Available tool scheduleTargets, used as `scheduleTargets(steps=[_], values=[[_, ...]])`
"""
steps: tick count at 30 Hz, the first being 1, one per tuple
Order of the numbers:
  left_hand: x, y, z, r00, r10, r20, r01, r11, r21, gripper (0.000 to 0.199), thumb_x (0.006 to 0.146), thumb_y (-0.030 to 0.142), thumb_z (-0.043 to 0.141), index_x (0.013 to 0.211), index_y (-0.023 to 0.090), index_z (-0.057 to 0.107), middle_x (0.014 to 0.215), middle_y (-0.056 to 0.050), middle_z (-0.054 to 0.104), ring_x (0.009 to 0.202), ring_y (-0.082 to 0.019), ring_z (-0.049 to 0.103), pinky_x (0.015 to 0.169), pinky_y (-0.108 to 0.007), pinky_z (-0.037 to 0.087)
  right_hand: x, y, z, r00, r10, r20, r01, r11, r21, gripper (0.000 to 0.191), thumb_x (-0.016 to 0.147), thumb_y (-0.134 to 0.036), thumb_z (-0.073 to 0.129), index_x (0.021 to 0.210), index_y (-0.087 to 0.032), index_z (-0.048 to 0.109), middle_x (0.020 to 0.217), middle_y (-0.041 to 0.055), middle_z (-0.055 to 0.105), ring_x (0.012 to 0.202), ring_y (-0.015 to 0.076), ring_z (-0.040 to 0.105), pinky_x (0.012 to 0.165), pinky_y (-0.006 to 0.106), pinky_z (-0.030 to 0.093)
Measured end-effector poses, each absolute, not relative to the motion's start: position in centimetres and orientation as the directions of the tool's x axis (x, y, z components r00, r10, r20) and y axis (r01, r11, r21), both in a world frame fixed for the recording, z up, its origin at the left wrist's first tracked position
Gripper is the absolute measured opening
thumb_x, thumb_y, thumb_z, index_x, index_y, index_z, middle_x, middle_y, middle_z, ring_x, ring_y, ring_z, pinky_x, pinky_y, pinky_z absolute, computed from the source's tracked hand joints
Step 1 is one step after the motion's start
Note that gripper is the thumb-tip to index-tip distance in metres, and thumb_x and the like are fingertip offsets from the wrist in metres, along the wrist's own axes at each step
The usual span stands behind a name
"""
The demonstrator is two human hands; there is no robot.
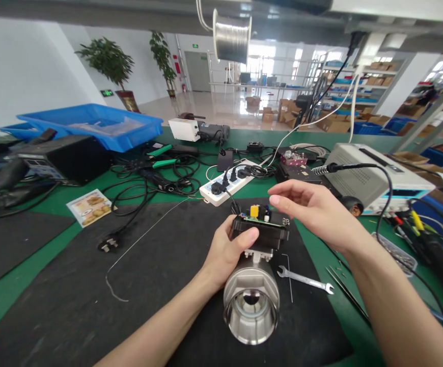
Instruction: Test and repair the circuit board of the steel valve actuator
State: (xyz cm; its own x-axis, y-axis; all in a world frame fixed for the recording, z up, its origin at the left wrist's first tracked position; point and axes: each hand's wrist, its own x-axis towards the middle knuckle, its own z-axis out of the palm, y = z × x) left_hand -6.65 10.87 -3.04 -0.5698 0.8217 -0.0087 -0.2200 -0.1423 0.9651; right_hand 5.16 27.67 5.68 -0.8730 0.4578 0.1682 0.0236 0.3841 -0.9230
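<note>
A steel ball valve with a black actuator housing stands on the dark mat, its round bore facing me. The housing has no cover on top, so a green circuit board with a yellow component shows. My left hand is wrapped round the housing's left side, thumb across its front. Above the board's right side is my right hand, thumb and forefinger close together in a pinch; anything between them is too small to make out. An open-end wrench and a hex key lie right of the valve.
Behind the valve lies a white power strip with plugs in it. Cables, a black soldering station and a blue tray fill the left. A grey bench power supply and tweezers are at right. Overhead hangs a wire spool.
</note>
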Motion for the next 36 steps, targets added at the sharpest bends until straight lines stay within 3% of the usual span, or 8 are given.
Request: scheduleTargets(steps=[4, 8, 12, 19, 28, 36], values=[[-6.0, 11.0, -2.9, -0.583, 0.810, 0.053, -0.166, -0.183, 0.969, 0.050, 0.077, 0.047, 0.084, 0.112, 0.019, 0.063, 0.110, -0.006, 0.074, 0.101, -0.025, 0.068, 0.084, -0.031, 0.052, 4.9, 28.1, 4.7, -0.900, 0.419, 0.120, 0.058, 0.389, -0.920, 0.027, 0.089, -0.048, 0.074, 0.100, -0.024, 0.077, 0.098, 0.0026, 0.077, 0.090, 0.0210, 0.066, 0.079, 0.034, 0.051], [-5.9, 11.7, -3.4, -0.609, 0.793, 0.010, -0.181, -0.151, 0.972, 0.055, 0.078, 0.052, 0.082, 0.113, 0.015, 0.063, 0.108, -0.008, 0.073, 0.094, -0.023, 0.067, 0.082, -0.032, 0.052, 4.4, 28.2, 3.9, -0.893, 0.446, 0.061, 0.091, 0.311, -0.946, 0.028, 0.089, -0.048, 0.074, 0.100, -0.023, 0.079, 0.094, 0.0032, 0.078, 0.081, 0.0196, 0.066, 0.070, 0.032, 0.050], [-6.4, 12.2, -4.0, -0.613, 0.790, -0.018, -0.211, -0.141, 0.967, 0.054, 0.082, 0.054, 0.078, 0.116, 0.014, 0.063, 0.112, -0.010, 0.073, 0.091, -0.023, 0.068, 0.080, -0.031, 0.052, 3.6, 27.9, 2.9, -0.880, 0.463, 0.100, 0.048, 0.298, -0.953, 0.026, 0.087, -0.047, 0.075, 0.095, -0.023, 0.080, 0.097, 0.0037, 0.079, 0.086, 0.0211, 0.069, 0.075, 0.033, 0.052], [-7.1, 13.0, -4.5, -0.586, 0.803, -0.110, -0.289, -0.080, 0.954, 0.056, 0.083, 0.061, 0.074, 0.111, 0.013, 0.066, 0.096, -0.009, 0.075, 0.069, -0.017, 0.064, 0.064, -0.028, 0.050, 2.8, 28.2, 1.5, -0.852, 0.509, 0.123, 0.075, 0.351, -0.933, 0.020, 0.088, -0.041, 0.073, 0.094, -0.024, 0.082, 0.098, 0.0021, 0.080, 0.091, 0.0214, 0.071, 0.078, 0.032, 0.053], [-7.7, 13.2, -5.0, -0.568, 0.818, -0.097, -0.274, -0.076, 0.959, 0.054, 0.085, 0.058, 0.074, 0.115, 0.015, 0.066, 0.105, -0.009, 0.074, 0.081, -0.018, 0.066, 0.072, -0.027, 0.052, 1.8, 30.0, 2.8, -0.896, 0.445, 0.002, 0.199, 0.405, -0.892, 0.013, 0.086, -0.033, 0.071, 0.085, -0.024, 0.080, 0.089, 0.0020, 0.079, 0.079, 0.0189, 0.068, 0.069, 0.031, 0.053], [-7.5, 13.3, -4.4, -0.545, 0.833, -0.094, -0.229, -0.040, 0.973, 0.050, 0.083, 0.058, 0.075, 0.105, 0.013, 0.069, 0.089, -0.006, 0.072, 0.075, -0.016, 0.063, 0.067, -0.025, 0.049, 2.4, 31.0, 3.1, -0.891, 0.449, -0.059, 0.230, 0.337, -0.913, 0.016, 0.077, -0.035, 0.082, 0.088, -0.025, 0.081, 0.090, 0.0024, 0.079, 0.082, 0.0198, 0.069, 0.070, 0.030, 0.054]])
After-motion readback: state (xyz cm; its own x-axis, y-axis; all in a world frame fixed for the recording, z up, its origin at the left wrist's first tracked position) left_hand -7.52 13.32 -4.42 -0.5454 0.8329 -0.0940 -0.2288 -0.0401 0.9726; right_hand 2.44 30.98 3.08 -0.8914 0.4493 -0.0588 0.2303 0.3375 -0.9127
